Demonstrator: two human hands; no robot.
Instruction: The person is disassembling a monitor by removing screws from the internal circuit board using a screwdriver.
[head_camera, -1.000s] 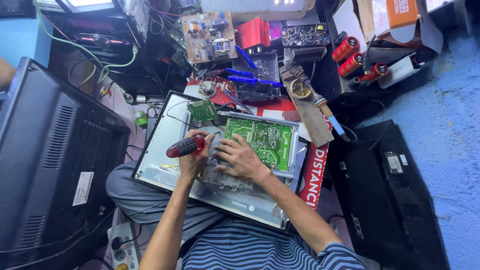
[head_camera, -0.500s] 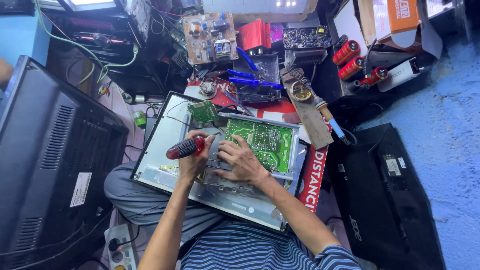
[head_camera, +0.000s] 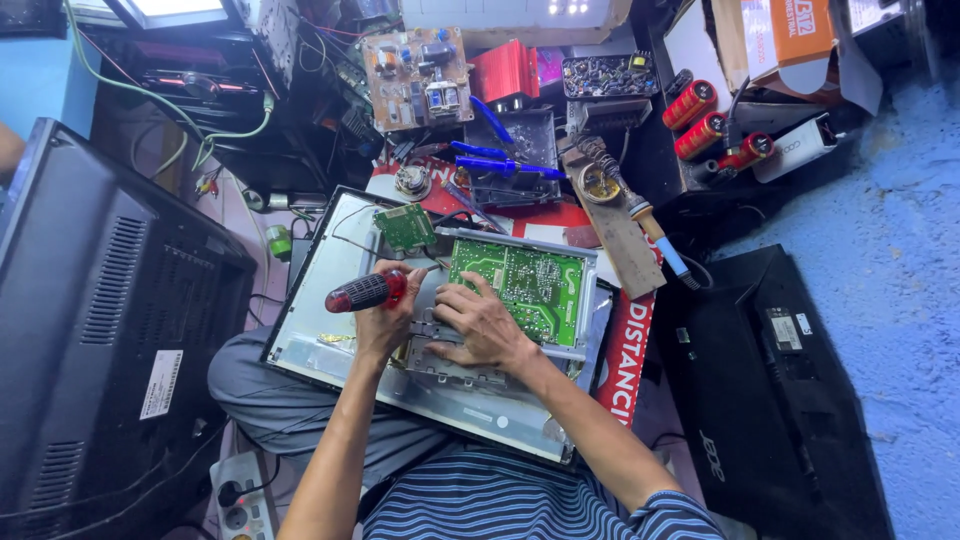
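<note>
Red-handled screwdriver (head_camera: 366, 292) gripped in my left hand (head_camera: 385, 318), right hand (head_camera: 480, 325) pressed open on the panel (head_camera: 330, 300) beside the green board (head_camera: 517, 283): a slipped tip could gouge its traces.

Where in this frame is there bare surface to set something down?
Bare metal shows on the panel's left part, between the small green board and the left hand holding the screwdriver. The blue floor at right is open. Behind the large green board, tools and parts crowd together.
</note>
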